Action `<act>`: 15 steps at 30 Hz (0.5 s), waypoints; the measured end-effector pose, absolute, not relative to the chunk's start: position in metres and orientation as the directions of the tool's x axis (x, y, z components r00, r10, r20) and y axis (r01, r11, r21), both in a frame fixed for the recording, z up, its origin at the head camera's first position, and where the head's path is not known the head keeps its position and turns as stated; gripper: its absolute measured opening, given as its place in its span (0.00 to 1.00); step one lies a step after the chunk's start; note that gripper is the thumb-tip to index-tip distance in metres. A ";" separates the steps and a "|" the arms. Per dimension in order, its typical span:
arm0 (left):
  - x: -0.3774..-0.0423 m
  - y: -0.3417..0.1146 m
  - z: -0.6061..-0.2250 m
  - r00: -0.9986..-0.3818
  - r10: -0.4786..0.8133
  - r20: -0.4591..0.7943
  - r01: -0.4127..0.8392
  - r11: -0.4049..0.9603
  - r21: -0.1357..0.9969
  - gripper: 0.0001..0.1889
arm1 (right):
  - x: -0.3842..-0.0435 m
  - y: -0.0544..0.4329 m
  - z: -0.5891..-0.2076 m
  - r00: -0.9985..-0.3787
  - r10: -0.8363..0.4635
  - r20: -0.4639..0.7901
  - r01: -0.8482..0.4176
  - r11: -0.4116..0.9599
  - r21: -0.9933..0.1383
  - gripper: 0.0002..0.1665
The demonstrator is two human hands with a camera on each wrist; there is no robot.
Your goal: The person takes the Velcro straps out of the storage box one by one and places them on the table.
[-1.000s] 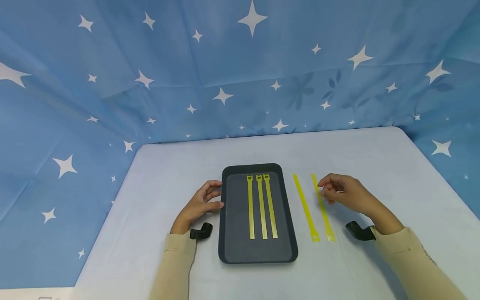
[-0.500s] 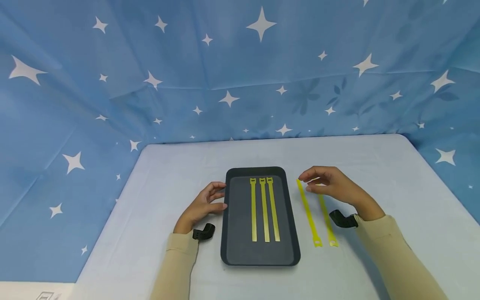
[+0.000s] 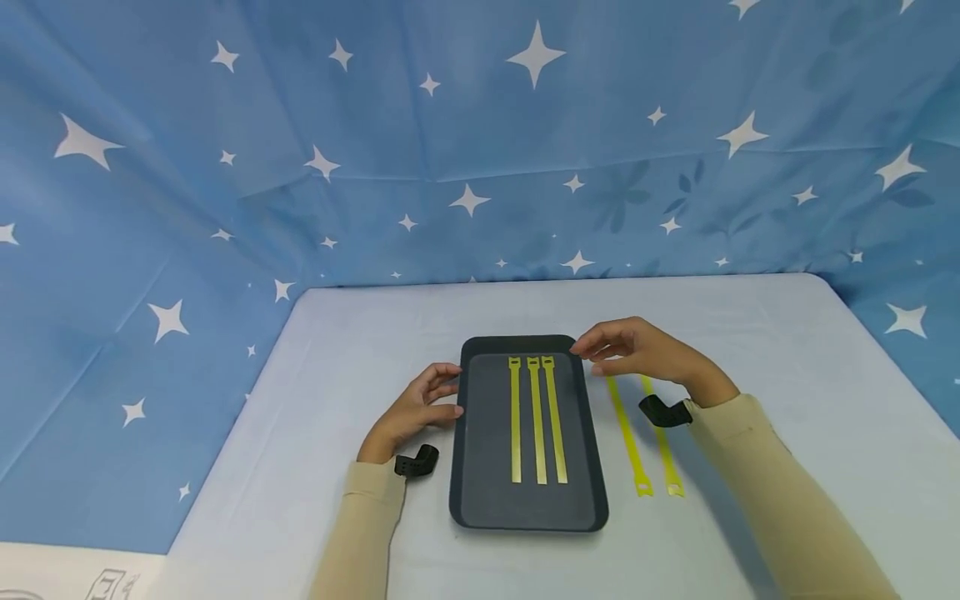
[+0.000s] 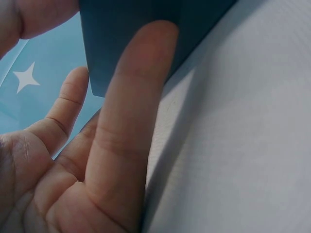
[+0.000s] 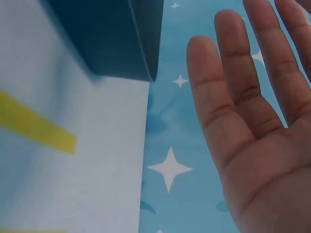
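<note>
Lying with its long axis running near to far, the dark tray (image 3: pixel 487 504) rests on the white table (image 3: pixel 360 342). Three yellow straps (image 3: pixel 538 421) lie in it lengthwise, side by side, slotted heads at the far end; the right-hand one slants slightly. Right of the tray, an inner loose strap (image 3: pixel 628 437) and an outer loose strap (image 3: pixel 667 454) slant from far left to near right, slotted heads at the near end.

The left hand (image 3: pixel 411 410) touches the tray's left side, fingers extended and thumb against the outer wall. The right hand (image 3: pixel 637 350), fingers extended and grasping nothing, is at the tray's far right corner; contact cannot be confirmed. It covers the far ends of both loose straps, and a black wrist device (image 3: pixel 666 411) crosses the outer one.

White cloth extends beyond the tray to the table's far edge, with a blue starred curtain (image 3: pixel 412 125) behind.
</note>
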State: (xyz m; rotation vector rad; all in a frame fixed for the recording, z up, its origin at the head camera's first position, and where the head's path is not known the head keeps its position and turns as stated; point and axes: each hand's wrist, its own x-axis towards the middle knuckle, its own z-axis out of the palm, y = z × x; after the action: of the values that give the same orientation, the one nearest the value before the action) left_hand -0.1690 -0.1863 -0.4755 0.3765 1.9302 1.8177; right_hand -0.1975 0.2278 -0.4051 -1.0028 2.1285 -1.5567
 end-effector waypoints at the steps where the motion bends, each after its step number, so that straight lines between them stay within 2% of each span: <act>1: -0.169 -0.186 -0.476 -0.856 0.497 -0.142 -0.111 0.091 0.990 0.38 | -0.199 0.226 -0.405 -0.701 -0.701 0.135 -0.339 0.160 -0.927 0.18; 15: -0.172 -0.187 -0.477 -0.855 0.497 -0.149 -0.114 0.101 0.988 0.37 | -0.219 0.205 -0.395 -0.665 -0.745 0.041 -0.267 0.186 -0.946 0.21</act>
State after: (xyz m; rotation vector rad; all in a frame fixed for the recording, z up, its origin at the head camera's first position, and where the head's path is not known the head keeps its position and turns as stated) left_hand -0.1719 -0.1868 -0.4765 0.3737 1.9353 1.8042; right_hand -0.2186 0.2051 -0.3951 -0.9479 2.0362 -1.4856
